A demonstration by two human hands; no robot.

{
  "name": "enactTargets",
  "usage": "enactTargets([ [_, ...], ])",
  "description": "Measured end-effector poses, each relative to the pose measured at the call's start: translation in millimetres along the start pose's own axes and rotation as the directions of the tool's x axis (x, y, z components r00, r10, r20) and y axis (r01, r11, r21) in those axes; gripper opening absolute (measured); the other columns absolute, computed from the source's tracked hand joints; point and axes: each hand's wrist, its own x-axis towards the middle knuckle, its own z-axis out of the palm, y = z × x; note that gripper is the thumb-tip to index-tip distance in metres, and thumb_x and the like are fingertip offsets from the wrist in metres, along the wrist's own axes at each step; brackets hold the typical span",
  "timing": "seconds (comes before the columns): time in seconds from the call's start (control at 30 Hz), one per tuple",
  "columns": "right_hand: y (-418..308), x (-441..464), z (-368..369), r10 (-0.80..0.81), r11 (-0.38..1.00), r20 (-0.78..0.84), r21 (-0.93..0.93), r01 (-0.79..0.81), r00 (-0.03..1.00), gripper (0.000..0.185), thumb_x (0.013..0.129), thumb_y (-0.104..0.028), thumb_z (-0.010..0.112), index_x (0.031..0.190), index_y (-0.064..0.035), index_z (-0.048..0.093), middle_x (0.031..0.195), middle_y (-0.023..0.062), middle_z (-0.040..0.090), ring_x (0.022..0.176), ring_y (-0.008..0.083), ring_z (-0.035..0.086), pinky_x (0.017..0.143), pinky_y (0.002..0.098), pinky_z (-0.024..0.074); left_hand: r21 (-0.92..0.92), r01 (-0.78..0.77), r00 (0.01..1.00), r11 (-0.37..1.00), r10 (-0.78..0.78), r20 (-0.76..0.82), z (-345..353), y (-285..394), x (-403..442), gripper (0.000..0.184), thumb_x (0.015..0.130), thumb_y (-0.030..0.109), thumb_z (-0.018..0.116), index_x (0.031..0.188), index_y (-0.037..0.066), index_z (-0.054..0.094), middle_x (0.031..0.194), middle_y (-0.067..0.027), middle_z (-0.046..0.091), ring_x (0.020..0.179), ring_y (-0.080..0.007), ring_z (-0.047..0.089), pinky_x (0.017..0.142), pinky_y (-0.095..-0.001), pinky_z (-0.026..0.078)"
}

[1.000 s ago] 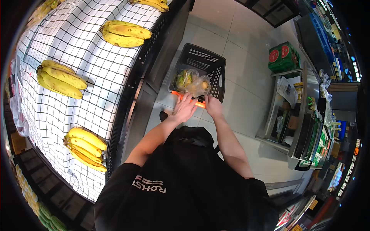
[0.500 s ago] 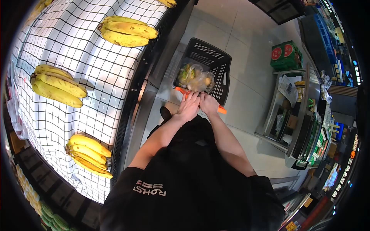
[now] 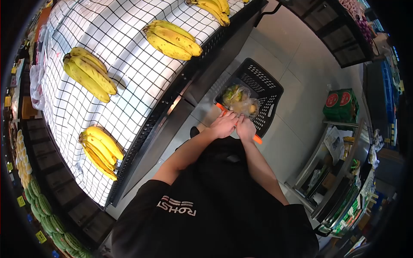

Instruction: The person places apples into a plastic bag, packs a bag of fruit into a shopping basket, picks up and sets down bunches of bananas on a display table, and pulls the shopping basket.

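A black perforated basket (image 3: 260, 81) stands in front of me with an orange handle (image 3: 257, 139) along its near side. Both my hands are on that handle, side by side and touching. My left hand (image 3: 224, 124) lies over its left part, and my right hand (image 3: 245, 128) is wrapped round it just to the right. Inside the basket, close to the handle, are clear plastic bags (image 3: 241, 99) with green and yellowish produce in them. The handle's orange ends stick out on either side of my hands.
At the left, a display table with a white, black-gridded cover (image 3: 129, 107) bears several bunches of bananas (image 3: 173, 39). A green box (image 3: 341, 105) and a metal rack (image 3: 313, 172) stand at the right. Dark crates (image 3: 331, 30) are at the top right; watermelons (image 3: 45, 206) lie at the lower left.
My right hand has slid along the handle from its right end to beside my left hand. The view has turned, so the basket appears further right and more of the banana table shows.
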Motion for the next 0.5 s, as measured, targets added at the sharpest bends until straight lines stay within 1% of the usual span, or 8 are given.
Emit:
enactTargets([
  [0.1, 4, 10, -4, -0.014, 1.000, -0.012, -0.003, 0.014, 1.000, 0.053, 0.097, -0.041, 0.029, 0.096, -0.0042, 0.067, 0.091, 0.0248, 0.067, 0.088, 0.0438, 0.064, 0.079, 0.0518, 0.0496, -0.017, 0.013, 0.999, 1.000, -0.013, -0.044, 1, 4, 9, 0.049, 0.078, 0.014, 0.062, 0.125, 0.004, 0.050, 0.125, -0.0105, 0.050, 0.129, -0.0316, 0.039, 0.106, -0.0540, 0.033],
  [0.17, 7, 17, -7, -0.020, 1.000, 0.008, -0.014, 0.020, 1.000, 0.053, 0.097, -0.041, 0.029, 0.097, -0.0042, 0.067, 0.092, 0.0246, 0.066, 0.088, 0.0438, 0.064, 0.079, 0.0522, 0.0495, -0.040, 0.052, 0.998, 0.998, -0.053, -0.029, 0, 6, 16, 0.046, 0.078, 0.014, 0.063, 0.122, 0.003, 0.052, 0.130, -0.0127, 0.049, 0.129, -0.0315, 0.040, 0.108, -0.0520, 0.032],
  [0.33, 13, 29, -13, -0.080, 0.997, -0.028, -0.019, 0.079, 0.996, 0.052, 0.097, -0.040, 0.030, 0.095, -0.0042, 0.068, 0.089, 0.0240, 0.067, 0.086, 0.0440, 0.064, 0.076, 0.0528, 0.0500, -0.004, 0.084, 0.995, 0.996, -0.084, -0.049, 8, 8, 29, 0.046, 0.078, 0.015, 0.065, 0.121, 0.004, 0.053, 0.131, -0.0130, 0.050, 0.130, -0.0321, 0.039, 0.107, -0.0503, 0.032],
  [0.4, 14, 33, -16, -0.091, 0.996, -0.035, -0.008, 0.091, 0.995, 0.051, 0.097, -0.039, 0.031, 0.094, -0.0044, 0.068, 0.087, 0.0236, 0.067, 0.084, 0.0440, 0.064, 0.075, 0.0529, 0.0500, 0.037, 0.053, 0.989, 0.998, -0.047, -0.138, 13, 8, 33, 0.042, 0.077, 0.016, 0.065, 0.117, 0.007, 0.054, 0.124, -0.0105, 0.051, 0.130, -0.0324, 0.038, 0.104, -0.0527, 0.036],
  [0.5, 17, 39, -18, -0.130, 0.991, -0.056, 0.009, 0.131, 0.990, 0.052, 0.097, -0.040, 0.031, 0.094, -0.0057, 0.069, 0.087, 0.0226, 0.067, 0.084, 0.0434, 0.064, 0.074, 0.0530, 0.0498, 0.031, 0.080, 0.976, 0.996, -0.072, -0.204, 18, 10, 36, 0.045, 0.077, 0.016, 0.066, 0.119, 0.008, 0.053, 0.127, -0.0113, 0.050, 0.131, -0.0332, 0.037, 0.104, -0.0517, 0.036],
])
